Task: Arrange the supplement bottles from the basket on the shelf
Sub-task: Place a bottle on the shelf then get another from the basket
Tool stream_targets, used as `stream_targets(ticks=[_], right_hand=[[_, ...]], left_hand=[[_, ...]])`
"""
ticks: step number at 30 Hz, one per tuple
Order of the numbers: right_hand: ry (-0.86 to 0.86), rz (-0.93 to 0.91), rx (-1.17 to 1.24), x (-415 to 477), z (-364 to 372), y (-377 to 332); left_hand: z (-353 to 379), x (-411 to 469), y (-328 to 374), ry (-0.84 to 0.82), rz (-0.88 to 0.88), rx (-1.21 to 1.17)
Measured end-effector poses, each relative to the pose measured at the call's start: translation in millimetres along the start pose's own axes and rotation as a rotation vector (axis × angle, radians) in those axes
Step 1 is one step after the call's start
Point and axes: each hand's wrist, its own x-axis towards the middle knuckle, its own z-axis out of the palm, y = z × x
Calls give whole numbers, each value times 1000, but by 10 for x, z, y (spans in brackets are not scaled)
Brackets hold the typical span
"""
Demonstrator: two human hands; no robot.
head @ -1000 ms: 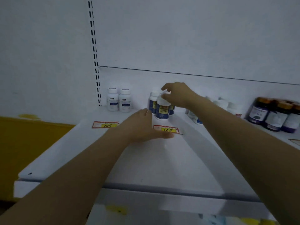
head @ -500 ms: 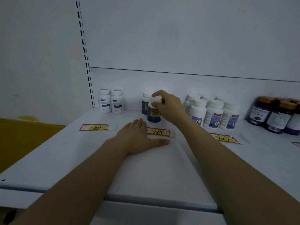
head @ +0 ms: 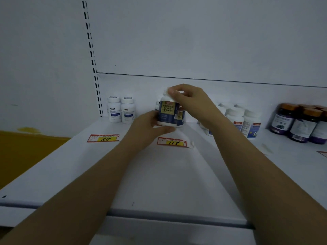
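- Right fingers (head: 175, 94) pinch the white cap of a white plastic supplement bottle with a dark blue and gold label (head: 167, 112); the right hand (head: 190, 101) comes at it from above and from the right.
- Left hand (head: 146, 127) cups the same bottle low on its left side, thumb along the base. Both hands are closed on it.
- Bottle is upright, mid-shelf near the back, just behind the "168" price tag (head: 172, 142). Can't tell if the base touches the white metal shelf (head: 159, 177).
- Same-label bottles right behind it: one clear (head: 180, 117), more hidden.
- Left group: 2 white bottles with pale blue labels (head: 120, 110), touching, by the slotted upright (head: 92, 59).
- Right group: at least 3 white bottles with red-and-blue labels (head: 243, 121); the rest are blocked by the right forearm.
- Far right: at least 3 dark purple bottles with orange caps (head: 300, 123).
- Price tags: 2 readable, "88" (head: 104, 138) and "168"; a corner of a third (head: 323, 153).
- Both forearms are stretched forward over the shelf, converging on the bottle.
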Motion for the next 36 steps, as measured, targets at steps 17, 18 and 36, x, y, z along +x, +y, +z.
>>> stream_targets(ticks=[17, 18, 36], right_hand=[[-113, 69, 445, -8, -61, 84], [-145, 66, 516, -15, -73, 89], [-176, 15, -82, -26, -103, -134]], left_hand=[[-18, 18, 8, -49, -6, -205], [-20, 18, 10, -52, 1, -214], [-37, -79, -90, 148, 42, 42]])
